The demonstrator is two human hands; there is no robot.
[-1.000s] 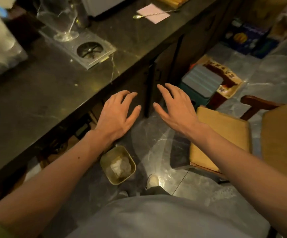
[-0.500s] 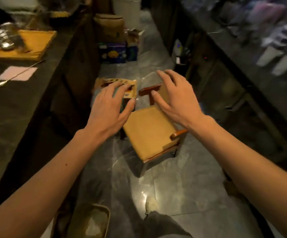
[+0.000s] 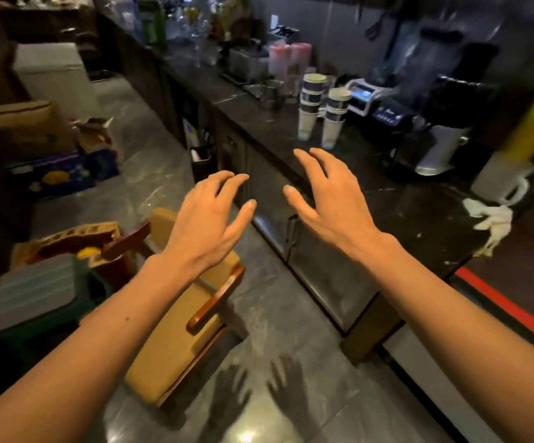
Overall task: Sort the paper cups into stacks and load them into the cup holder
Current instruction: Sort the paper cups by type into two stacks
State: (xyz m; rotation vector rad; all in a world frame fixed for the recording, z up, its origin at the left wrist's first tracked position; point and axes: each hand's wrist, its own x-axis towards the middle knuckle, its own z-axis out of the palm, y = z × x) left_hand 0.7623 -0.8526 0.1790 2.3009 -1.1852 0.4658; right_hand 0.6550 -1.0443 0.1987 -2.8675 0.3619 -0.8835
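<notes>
Two stacks of paper cups stand upside down on the dark counter (image 3: 387, 199): a taller stack (image 3: 311, 103) and a shorter stack (image 3: 335, 116) to its right, white with dark blue bands. My left hand (image 3: 209, 219) and my right hand (image 3: 326, 196) hover side by side in front of me, palms down, fingers spread, holding nothing. Both hands are well short of the cups, over the counter's front edge and the floor. I see no cup holder that I can make out.
A blender (image 3: 396, 87) and a white kettle (image 3: 441, 148) stand right of the cups, with a crumpled white cloth (image 3: 491, 219) nearer. A wooden chair with a yellow cushion (image 3: 188, 314) stands on the grey floor below my left arm. Cardboard boxes (image 3: 25, 129) line the left.
My view has swung right, from the left counter past the aisle and chair to the counter with the cup stacks. Both hands stayed open and held out ahead.
</notes>
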